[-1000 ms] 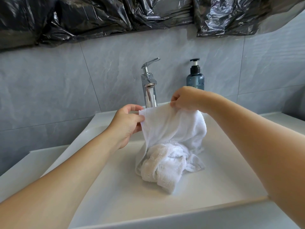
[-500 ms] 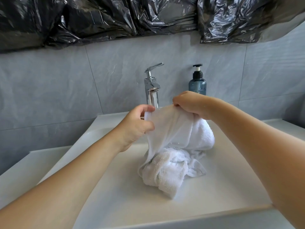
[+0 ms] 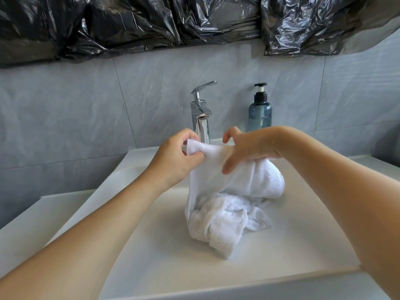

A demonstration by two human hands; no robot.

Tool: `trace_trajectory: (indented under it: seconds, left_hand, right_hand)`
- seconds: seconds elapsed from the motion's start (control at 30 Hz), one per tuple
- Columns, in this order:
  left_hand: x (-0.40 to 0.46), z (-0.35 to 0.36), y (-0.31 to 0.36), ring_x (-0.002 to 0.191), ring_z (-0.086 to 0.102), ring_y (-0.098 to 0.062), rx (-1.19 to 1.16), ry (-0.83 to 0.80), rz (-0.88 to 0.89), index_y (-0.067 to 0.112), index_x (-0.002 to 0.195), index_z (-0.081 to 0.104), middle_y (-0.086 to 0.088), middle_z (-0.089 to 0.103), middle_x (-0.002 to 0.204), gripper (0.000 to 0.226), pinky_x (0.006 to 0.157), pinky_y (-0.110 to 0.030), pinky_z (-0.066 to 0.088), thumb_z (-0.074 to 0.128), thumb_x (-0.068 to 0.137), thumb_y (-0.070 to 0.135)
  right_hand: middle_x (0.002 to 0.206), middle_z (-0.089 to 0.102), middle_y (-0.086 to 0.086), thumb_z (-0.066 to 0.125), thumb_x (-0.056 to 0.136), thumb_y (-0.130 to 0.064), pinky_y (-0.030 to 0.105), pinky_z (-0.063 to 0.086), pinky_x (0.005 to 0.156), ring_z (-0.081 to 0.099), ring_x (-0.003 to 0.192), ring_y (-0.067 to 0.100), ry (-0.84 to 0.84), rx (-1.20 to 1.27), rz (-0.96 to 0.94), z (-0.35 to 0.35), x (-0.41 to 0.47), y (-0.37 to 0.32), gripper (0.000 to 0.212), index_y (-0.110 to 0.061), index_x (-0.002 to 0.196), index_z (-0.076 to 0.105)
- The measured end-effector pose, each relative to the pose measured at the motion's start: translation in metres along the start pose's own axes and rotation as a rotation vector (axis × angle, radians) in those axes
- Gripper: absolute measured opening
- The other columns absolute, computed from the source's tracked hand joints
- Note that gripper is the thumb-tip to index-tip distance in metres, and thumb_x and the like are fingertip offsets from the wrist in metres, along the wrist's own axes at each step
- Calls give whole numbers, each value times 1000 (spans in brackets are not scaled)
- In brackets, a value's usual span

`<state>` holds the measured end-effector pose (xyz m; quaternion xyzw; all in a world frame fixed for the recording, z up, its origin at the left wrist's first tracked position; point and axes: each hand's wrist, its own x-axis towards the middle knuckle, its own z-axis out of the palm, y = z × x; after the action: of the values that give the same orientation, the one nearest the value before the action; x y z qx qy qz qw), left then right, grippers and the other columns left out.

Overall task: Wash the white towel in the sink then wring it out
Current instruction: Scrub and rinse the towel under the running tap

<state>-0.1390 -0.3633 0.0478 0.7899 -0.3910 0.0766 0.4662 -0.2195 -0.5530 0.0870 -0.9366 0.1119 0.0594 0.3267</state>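
Note:
A white towel (image 3: 223,215) lies bunched in the white sink (image 3: 151,256), its upper part lifted toward the chrome faucet (image 3: 201,118). My left hand (image 3: 177,156) pinches the towel's top edge between thumb and fingers just left of the faucet. My right hand (image 3: 246,148) sits over the raised fold on the right, thumb spread down across the front of the cloth and fingers curled over its top. No water shows at the spout.
A blue pump soap bottle (image 3: 260,111) stands on the sink's back ledge right of the faucet. Grey wall tiles rise behind, with crumpled black plastic sheeting (image 3: 194,20) hung above. The sink's front rim (image 3: 238,286) runs along the bottom.
My hands have moved closer together on the towel's upper edge, and my right hand's thumb has spread open over the front of the fold. The bunched lower part stays in place.

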Motion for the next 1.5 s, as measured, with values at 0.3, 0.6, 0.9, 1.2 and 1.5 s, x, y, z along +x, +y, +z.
trace_trajectory:
  seconds: [0.3,0.6,0.9,1.2,1.5]
  left_hand:
    - [3,2,-6,69,53,-20,-48,65,-7,16,90,66,-9,66,79,11,67,-30,39,70,92,26]
    - [3,9,-5,84,53,-21,-331,48,-344,5,97,58,-6,58,90,46,79,-38,42,64,85,49]
    - [5,9,2,76,69,-17,-581,41,-403,3,114,67,-7,74,93,21,68,-26,57,56,100,15]
    - [5,17,6,82,67,-21,-542,47,-481,8,110,64,-8,72,99,22,82,-35,54,54,102,27]
    - [33,27,37,67,62,-18,-523,64,-617,13,85,62,-6,67,80,20,63,-27,49,50,101,12]
  right_hand:
    - [112,42,2,61,82,-21,35,43,68,53,78,26,177,-344,-53,6,20,4,35,-22,112,44]
    - [81,56,7,50,80,-10,31,35,65,46,72,24,259,52,-60,7,21,2,16,-15,80,66]
    - [65,44,2,54,82,-24,30,30,57,39,58,22,380,344,-52,-3,9,-4,21,-16,63,48]
    - [81,60,7,60,93,-45,30,43,65,54,69,22,345,141,-116,3,22,2,45,-1,96,68]
    - [66,43,2,50,97,-50,27,29,53,41,56,20,450,208,-86,0,18,1,42,-12,80,58]
